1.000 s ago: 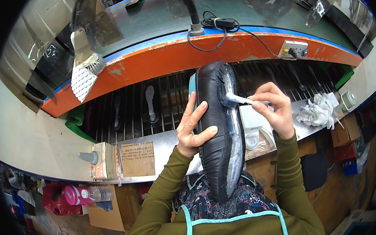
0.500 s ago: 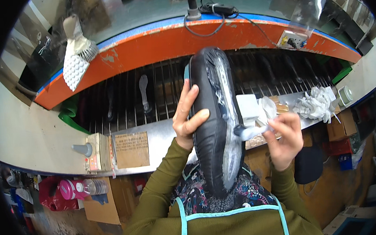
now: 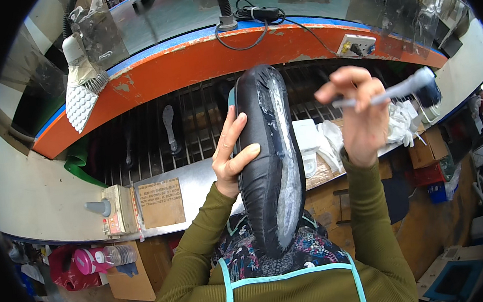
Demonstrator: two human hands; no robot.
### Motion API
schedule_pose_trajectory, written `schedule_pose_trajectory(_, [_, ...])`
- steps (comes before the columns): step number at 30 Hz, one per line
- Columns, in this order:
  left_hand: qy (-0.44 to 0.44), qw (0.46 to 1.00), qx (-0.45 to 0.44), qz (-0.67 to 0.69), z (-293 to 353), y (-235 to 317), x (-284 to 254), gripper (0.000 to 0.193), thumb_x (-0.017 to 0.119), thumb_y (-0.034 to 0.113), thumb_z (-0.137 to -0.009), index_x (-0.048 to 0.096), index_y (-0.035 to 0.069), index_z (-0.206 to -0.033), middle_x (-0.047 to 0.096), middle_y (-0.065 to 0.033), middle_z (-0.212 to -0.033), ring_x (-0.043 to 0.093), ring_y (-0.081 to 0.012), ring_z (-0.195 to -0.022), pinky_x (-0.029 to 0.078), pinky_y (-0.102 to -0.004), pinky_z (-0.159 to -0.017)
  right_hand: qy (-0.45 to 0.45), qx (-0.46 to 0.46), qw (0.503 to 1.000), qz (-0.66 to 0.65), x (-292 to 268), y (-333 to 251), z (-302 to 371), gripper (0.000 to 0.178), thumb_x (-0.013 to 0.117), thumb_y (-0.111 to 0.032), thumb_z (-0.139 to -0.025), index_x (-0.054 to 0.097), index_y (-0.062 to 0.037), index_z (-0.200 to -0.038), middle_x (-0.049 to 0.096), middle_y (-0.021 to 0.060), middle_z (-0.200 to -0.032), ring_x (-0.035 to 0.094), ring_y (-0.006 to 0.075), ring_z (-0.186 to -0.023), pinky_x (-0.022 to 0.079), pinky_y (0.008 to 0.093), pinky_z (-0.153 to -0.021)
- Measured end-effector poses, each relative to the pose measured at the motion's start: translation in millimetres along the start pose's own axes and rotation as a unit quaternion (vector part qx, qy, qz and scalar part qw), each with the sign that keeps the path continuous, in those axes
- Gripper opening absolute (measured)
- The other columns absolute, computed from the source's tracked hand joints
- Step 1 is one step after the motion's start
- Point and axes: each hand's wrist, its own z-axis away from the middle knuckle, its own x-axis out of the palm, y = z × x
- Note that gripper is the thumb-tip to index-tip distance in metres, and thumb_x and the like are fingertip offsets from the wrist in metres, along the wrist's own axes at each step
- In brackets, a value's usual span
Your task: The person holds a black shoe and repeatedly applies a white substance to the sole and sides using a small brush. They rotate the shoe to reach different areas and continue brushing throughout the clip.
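Note:
A black shoe upper (image 3: pixel 255 167), stretched over a last, stands on end in front of me. Its underside faces right and shows a whitish, wet-looking strip down the middle. My left hand (image 3: pixel 231 152) grips it from the left side, thumb on the black material and fingers around the far side. Off to the right, my raised right hand (image 3: pixel 363 107) pinches a brush (image 3: pixel 409 85) with a pale handle and dark bristles. The bristles point right, well apart from the shoe. Motion blurs this hand and the brush.
Shoe soles (image 3: pixel 170 128) lie on a rack of metal bars under an orange beam (image 3: pixel 189 58). White containers (image 3: pixel 307 137) and crumpled white paper (image 3: pixel 401 124) sit at the right of the ledge. A cardboard piece (image 3: pixel 160 204) lies left. A lamp (image 3: pixel 80 87) hangs upper left.
My right hand has swung up and right with the brush, away from the shoe's underside. The whole view has shifted slightly; my left hand keeps the same hold.

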Motion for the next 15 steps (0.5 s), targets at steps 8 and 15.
schedule_pose_trajectory(8, [-0.04,0.999,-0.003,-0.004,1,18,-7,0.039,0.077,0.011,-0.071,0.064,0.023,-0.106,0.052,-0.018,-0.136,0.043,-0.048,-0.129,0.042,-0.0525,-0.104,-0.153,0.043,0.986,0.041,37,26,-35,0.048,0.035,-0.042,-0.103,0.05,-0.0003,-0.083,0.05,0.0262,-0.132,0.067,0.0278,-0.098,0.048,0.0359,-0.088])
schedule_pose_trajectory(15, [-0.019,0.999,-0.026,-0.007,7,23,-13,0.043,0.077,0.011,-0.071,0.062,0.023,-0.109,0.051,-0.0179,-0.137,0.043,-0.0468,-0.13,0.042,-0.0519,-0.104,-0.17,0.063,0.983,0.023,36,24,-13,0.042,0.03,-0.042,-0.104,0.045,-0.0087,-0.083,0.061,0.0249,-0.116,0.062,0.0272,-0.098,0.038,0.0425,-0.1])
